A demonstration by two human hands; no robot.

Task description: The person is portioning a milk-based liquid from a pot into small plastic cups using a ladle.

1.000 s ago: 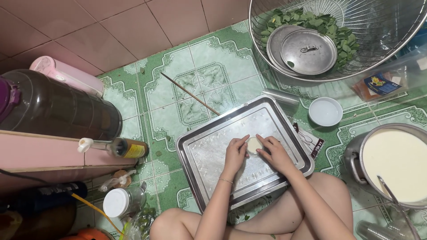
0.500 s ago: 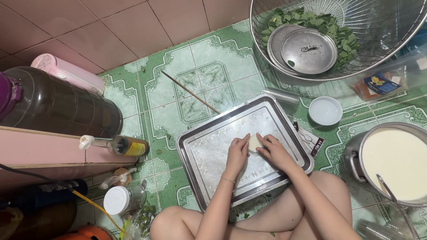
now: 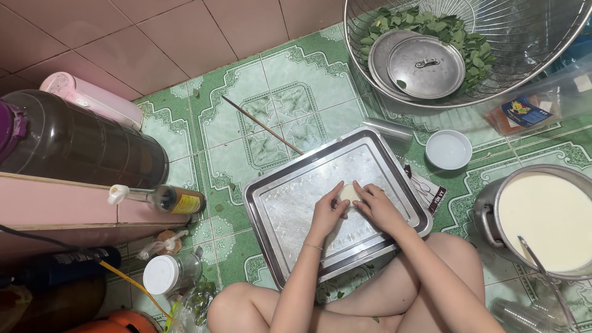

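Dough was what you had between both hands: a small pale lump resting on the metal tray, a little toward two o'clock from the tray's middle. Your left hand closed on its near-left side, fingers curled over it, and your right hand pressed in from the other side, so the lump was pinched between the two with only its top showing. The tray lay tilted on the green patterned floor tiles, its surface dusted white, just ahead of your bare knees. At eleven o'clock from the tray a thin stick lay on the tiles. At two o'clock sat a small white bowl, and past it, at one o'clock, a wire basket of green leaves with a metal pot lid laid on them. At three o'clock stood a big pot of creamy white batter with a utensil handle leaning in it. At nine o'clock lay a dark water jug on its side, with a small bottle just below it and a white-capped jar nearer you.
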